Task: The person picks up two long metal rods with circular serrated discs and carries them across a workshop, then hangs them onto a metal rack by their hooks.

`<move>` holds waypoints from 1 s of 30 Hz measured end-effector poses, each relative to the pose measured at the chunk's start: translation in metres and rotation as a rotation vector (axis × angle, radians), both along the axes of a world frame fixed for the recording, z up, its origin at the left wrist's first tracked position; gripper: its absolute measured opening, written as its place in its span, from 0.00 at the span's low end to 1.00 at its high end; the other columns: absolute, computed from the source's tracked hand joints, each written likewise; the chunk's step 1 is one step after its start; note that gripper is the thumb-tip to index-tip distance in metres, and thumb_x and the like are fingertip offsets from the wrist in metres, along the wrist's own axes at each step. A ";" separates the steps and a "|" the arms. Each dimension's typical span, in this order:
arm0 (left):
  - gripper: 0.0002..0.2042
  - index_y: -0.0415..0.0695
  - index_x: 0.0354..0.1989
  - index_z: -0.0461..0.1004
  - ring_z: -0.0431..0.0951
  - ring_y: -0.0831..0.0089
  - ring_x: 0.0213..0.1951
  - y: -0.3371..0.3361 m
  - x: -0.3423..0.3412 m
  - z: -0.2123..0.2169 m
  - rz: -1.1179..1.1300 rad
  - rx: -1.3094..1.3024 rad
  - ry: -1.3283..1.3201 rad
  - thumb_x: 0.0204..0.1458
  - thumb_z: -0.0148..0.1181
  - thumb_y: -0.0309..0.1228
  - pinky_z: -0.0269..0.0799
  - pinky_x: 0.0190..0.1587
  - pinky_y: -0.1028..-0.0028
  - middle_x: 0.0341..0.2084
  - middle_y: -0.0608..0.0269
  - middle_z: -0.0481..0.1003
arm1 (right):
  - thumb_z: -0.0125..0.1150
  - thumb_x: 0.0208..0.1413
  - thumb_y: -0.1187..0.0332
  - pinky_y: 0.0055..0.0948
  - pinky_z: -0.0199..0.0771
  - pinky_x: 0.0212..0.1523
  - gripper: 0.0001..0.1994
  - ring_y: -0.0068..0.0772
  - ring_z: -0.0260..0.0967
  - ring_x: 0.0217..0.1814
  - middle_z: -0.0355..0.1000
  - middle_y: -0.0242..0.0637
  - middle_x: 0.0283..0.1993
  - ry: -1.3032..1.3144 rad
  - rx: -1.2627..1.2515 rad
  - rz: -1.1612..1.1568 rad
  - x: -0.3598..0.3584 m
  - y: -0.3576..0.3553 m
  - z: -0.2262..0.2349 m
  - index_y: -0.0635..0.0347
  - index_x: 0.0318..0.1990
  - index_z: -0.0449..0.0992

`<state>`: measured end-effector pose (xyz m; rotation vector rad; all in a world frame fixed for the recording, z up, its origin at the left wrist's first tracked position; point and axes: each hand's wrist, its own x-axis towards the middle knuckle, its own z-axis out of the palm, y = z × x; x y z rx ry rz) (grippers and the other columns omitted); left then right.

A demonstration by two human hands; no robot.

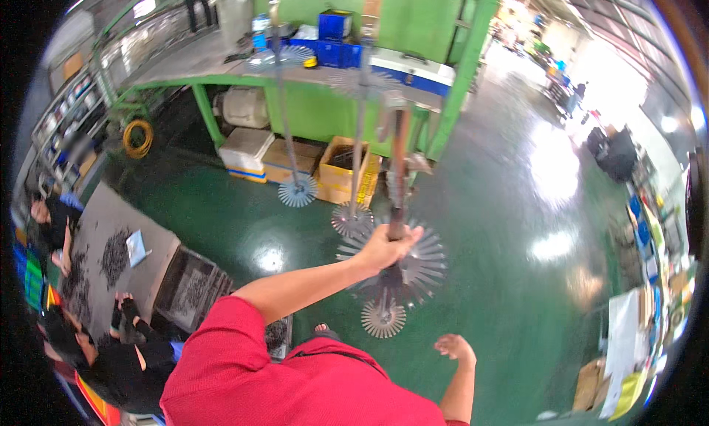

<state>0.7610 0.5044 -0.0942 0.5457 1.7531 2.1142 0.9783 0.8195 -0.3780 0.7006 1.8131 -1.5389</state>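
My left hand [388, 249] is closed round an upright metal rod [397, 167], which is smeared by motion in its upper part. Just below this hand, a large disc [425, 267] with radial slots shows on the rod, partly hidden by the hand and forearm. A smaller slotted disc [383, 319] hangs lower down. Low on my right side, my right hand [455, 348] is apart from everything, its fingers loosely bent with nothing in them. Beyond the left hand hang two more rods, one ending in a slotted disc [298, 191], the other in a similar disc [352, 219].
A green-framed bench [244, 79] with blue boxes [336, 25] stands ahead. Cartons [340, 164] sit below it on the green floor [487, 278]. At left, two people work at a table [159, 237] bearing dark small pieces; a dark tray [190, 285] adjoins it. Shelving lines the right.
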 end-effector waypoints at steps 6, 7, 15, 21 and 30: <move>0.17 0.48 0.14 0.63 0.56 0.86 0.15 -0.111 -0.016 0.007 0.468 0.120 -0.091 0.53 0.58 0.37 0.50 0.19 0.80 0.11 0.76 0.61 | 0.64 0.45 0.62 0.34 0.72 0.44 0.21 0.40 0.72 0.45 0.73 0.46 0.42 0.773 0.662 0.431 -0.206 -0.098 0.244 0.62 0.46 0.71; 0.17 0.48 0.14 0.63 0.58 0.86 0.15 -0.132 -0.023 0.003 0.516 0.111 -0.084 0.53 0.58 0.36 0.51 0.19 0.80 0.11 0.75 0.61 | 0.62 0.46 0.63 0.33 0.71 0.45 0.20 0.36 0.72 0.45 0.73 0.45 0.44 0.808 0.485 0.382 -0.236 -0.134 0.289 0.63 0.47 0.70; 0.16 0.48 0.15 0.62 0.60 0.84 0.17 -0.222 -0.034 0.013 0.824 0.162 -0.097 0.54 0.56 0.36 0.53 0.21 0.81 0.13 0.73 0.62 | 0.59 0.48 0.62 0.30 0.69 0.43 0.17 0.32 0.70 0.39 0.72 0.39 0.37 1.503 0.434 0.856 -0.434 -0.323 0.478 0.61 0.43 0.73; 0.13 0.43 0.20 0.64 0.59 0.82 0.19 -0.245 -0.023 0.010 1.089 0.207 -0.001 0.56 0.54 0.33 0.54 0.23 0.79 0.14 0.72 0.60 | 0.59 0.47 0.61 0.35 0.69 0.34 0.12 0.38 0.71 0.29 0.74 0.41 0.28 1.745 0.999 0.444 -0.506 -0.315 0.567 0.62 0.33 0.76; 0.18 0.45 0.15 0.60 0.57 0.82 0.17 -0.218 -0.047 -0.002 1.289 0.134 0.043 0.57 0.52 0.37 0.52 0.23 0.79 0.12 0.71 0.59 | 0.69 0.37 0.54 0.37 0.68 0.45 0.25 0.44 0.71 0.44 0.73 0.51 0.40 1.348 0.337 0.426 -0.603 -0.214 0.447 0.66 0.38 0.74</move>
